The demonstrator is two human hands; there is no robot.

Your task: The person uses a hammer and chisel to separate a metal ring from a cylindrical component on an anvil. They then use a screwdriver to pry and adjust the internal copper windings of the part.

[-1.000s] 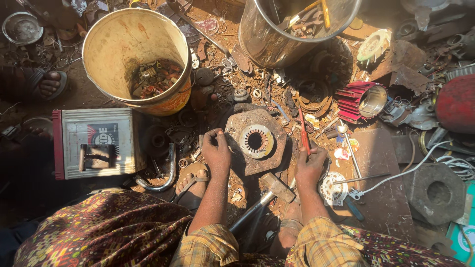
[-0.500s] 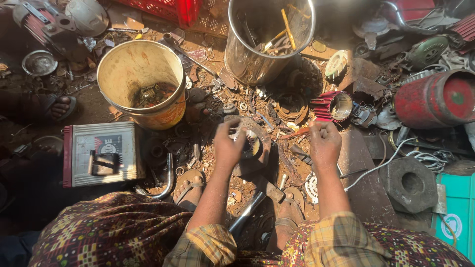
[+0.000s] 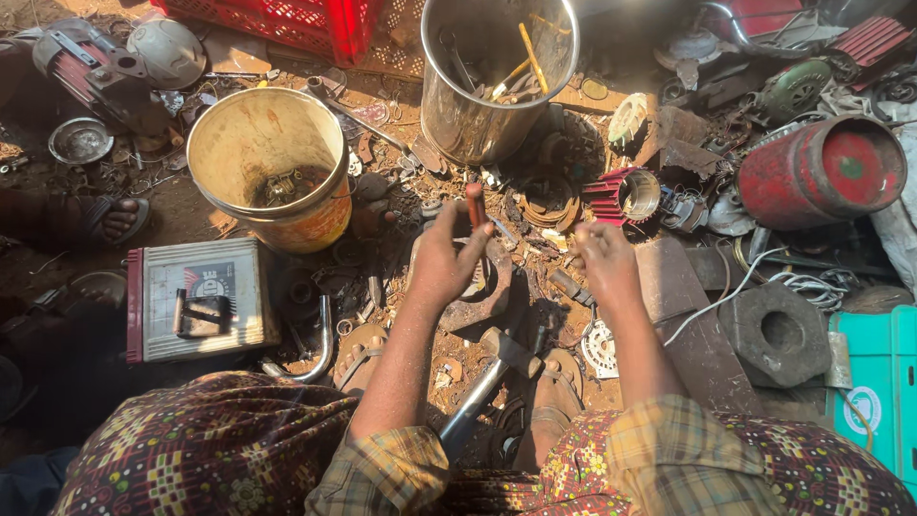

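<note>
My left hand [image 3: 441,260] is raised above the scrap pile and grips a red-handled screwdriver [image 3: 475,204], handle pointing up. Under it lies a rusty metal plate [image 3: 482,304] with a round ring part, mostly covered by the hand. My right hand [image 3: 604,265] hovers beside it with its fingers curled; their inside is hidden. A hammer [image 3: 503,349] with a steel handle lies between my sandalled feet [image 3: 357,350].
A yellow bucket [image 3: 267,172] and a steel bucket [image 3: 497,86] holding scrap stand ahead. A battery box [image 3: 196,301] lies left, near another person's sandalled foot [image 3: 113,220]. On the right are a red cylinder [image 3: 821,172], a grey hexagonal block [image 3: 778,334] and a teal box [image 3: 874,382].
Both hands rose off the metal plate. The red-handled screwdriver, which lay by my right hand, is now upright in my left hand. The view shifted upward.
</note>
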